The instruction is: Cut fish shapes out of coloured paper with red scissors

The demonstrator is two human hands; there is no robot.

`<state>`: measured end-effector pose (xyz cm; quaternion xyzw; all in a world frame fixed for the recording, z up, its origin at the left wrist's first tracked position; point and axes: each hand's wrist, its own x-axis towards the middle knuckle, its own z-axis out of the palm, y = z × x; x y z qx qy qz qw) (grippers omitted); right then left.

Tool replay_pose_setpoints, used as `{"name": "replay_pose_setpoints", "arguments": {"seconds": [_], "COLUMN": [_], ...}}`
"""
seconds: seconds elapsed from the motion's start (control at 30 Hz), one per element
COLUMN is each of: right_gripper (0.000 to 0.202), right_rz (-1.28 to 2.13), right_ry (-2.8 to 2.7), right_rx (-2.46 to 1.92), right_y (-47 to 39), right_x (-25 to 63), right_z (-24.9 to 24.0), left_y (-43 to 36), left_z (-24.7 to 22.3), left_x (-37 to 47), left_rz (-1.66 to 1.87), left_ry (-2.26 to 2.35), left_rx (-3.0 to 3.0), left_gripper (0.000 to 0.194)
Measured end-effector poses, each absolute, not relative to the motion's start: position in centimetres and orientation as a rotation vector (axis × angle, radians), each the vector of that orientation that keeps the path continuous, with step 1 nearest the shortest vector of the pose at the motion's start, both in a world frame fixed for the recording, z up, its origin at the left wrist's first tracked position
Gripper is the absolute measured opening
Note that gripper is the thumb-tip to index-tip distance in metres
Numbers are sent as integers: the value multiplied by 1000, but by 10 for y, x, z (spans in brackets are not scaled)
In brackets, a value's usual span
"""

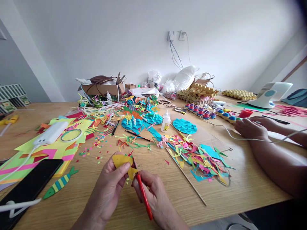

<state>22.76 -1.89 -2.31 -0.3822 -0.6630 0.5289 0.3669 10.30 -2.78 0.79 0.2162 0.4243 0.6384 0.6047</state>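
The left fingers pinch a yellow paper fish shape above the counter; the right hand grips red-handled scissors at its tail end. If the paper turns between the blades, the narrow tail could be snipped off (the left thumb is close, too). Beyond lie paper scraps and a glue bottle.

- Yellow paper piece: rounded at left, flared at lower right; tilted, in left hand.
- Red-handled scissors: in right hand; dark blades upward, at paper's right side; handle slanting down-right.
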Motion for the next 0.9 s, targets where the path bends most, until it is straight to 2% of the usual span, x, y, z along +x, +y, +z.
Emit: {"name": "replay_pose_setpoints", "arguments": {"seconds": [0.9], "right_gripper": [28], "right_rz": [1375], "right_ry": [-1680], "right_rx": [-950], "right_y": [-18], "right_x": [229], "right_z": [-23], "left_y": [-28], "left_z": [4], "left_x": [104], "left_rz": [1447], "left_ry": [999], "left_rx": [533], "left_gripper": [20]}}
